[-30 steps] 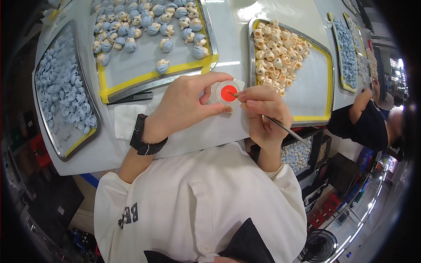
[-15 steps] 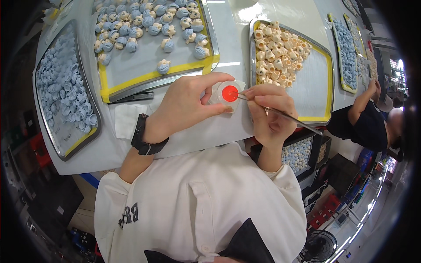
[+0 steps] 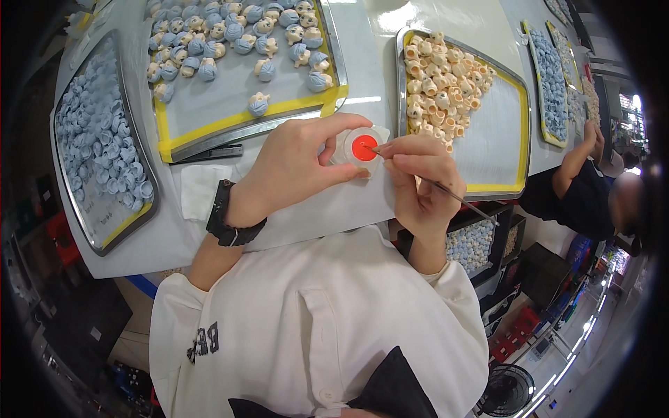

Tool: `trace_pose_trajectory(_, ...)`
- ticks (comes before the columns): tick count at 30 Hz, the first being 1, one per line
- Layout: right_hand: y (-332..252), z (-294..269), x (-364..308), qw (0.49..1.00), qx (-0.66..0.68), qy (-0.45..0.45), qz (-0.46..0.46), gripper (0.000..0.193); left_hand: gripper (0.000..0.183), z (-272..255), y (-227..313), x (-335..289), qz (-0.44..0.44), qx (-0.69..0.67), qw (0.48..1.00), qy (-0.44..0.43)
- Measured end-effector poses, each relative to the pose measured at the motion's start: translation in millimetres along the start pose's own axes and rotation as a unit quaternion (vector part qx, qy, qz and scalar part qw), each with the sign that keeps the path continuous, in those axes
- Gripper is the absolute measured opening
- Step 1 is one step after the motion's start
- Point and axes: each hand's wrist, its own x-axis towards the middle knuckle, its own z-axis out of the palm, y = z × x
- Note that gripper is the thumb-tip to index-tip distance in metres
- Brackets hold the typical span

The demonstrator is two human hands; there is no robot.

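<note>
A small round clear pot (image 3: 350,148) of bright orange-red paint (image 3: 362,146) stands at the table's near edge. Curved thumb and fingers of my left hand (image 3: 296,159) grip its sides. Between the fingertips of my right hand (image 3: 426,182) is a thin paintbrush (image 3: 460,198), its handle slanting down to the right. The brush tip reaches into the paint. Beyond the pot, a metal tray (image 3: 244,134) edged with yellow tape bears several doll heads (image 3: 258,104) with light-blue hair. Another taped tray (image 3: 495,187) to the right holds a heap of cream hollow head pieces (image 3: 440,90).
At the left, a tray (image 3: 151,182) carries many light-blue hair pieces (image 3: 115,157). A folded white cloth (image 3: 202,189) and a dark flat tool (image 3: 212,153) lie beside my left wrist. Another person (image 3: 575,188) works at the far right, near more trays (image 3: 547,87).
My right hand has shifted slightly left and down, and the brush handle now slopes more steeply. The left hand keeps its hold on the pot.
</note>
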Motion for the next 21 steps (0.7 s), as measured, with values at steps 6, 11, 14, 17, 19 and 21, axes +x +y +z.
trace_pose_trajectory(6,2.8,-0.4,0.5,0.999,-0.016,-0.013,-0.044,0.03,0.055,0.8,-1.2,-0.1,0.01,-0.002,1.0,0.007)
trace_pose_trajectory(11,6.8,1.1,-1.6,0.999,0.009,0.002,-0.048,0.027,0.056,0.8,-0.2,-0.3,0.004,-0.002,1.0,0.004)
trace_pose_trajectory(14,7.2,2.3,-5.2,0.998,0.059,0.02,-0.027,0.025,0.055,0.8,-0.5,-0.1,0.006,-0.001,1.0,0.005)
trace_pose_trajectory(17,8.7,1.2,-5.3,0.996,0.084,0.042,-0.011,0.023,0.055,1.8,-1.6,0.3,0.01,0.003,1.0,0.009)
trace_pose_trajectory(19,8.6,-1.4,-3.5,0.996,0.066,0.052,-0.015,0.023,0.055,0.6,-1.1,-0.2,0.005,0.003,1.0,0.007)
trace_pose_trajectory(21,7.3,-4.9,-3.0,0.996,0.059,0.066,0.016,0.023,0.055,1.1,-1.3,-0.1,0.009,0.003,1.0,0.009)
